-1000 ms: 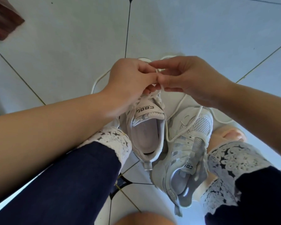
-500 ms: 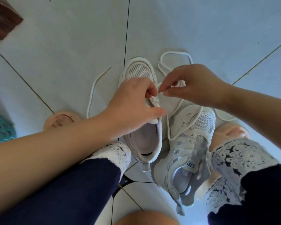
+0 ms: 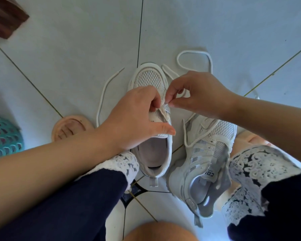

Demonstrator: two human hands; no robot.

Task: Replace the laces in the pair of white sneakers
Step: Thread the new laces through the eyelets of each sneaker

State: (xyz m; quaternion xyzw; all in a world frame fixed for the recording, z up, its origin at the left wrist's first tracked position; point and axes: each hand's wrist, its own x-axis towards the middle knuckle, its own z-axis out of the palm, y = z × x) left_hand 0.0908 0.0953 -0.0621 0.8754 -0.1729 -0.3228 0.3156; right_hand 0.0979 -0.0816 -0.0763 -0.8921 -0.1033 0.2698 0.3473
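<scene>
Head view: both hands are in over the upright sneaker [image 3: 149, 79], which stands on the floor [image 3: 76, 58] between the person's knees, toe pointing away. The left hand [image 3: 134, 117] has its fingers curled round the tongue, thumb stretched across the opening. The right hand [image 3: 200, 94] pinches the lace [image 3: 102, 94] between thumb and forefinger, right at the eyelets. Loose lace trails over the tiles either side of the toe. The second sneaker [image 3: 205, 153] lies tilted just beside it. A teal basket [image 3: 2, 136] sits at the floor's left edge.
</scene>
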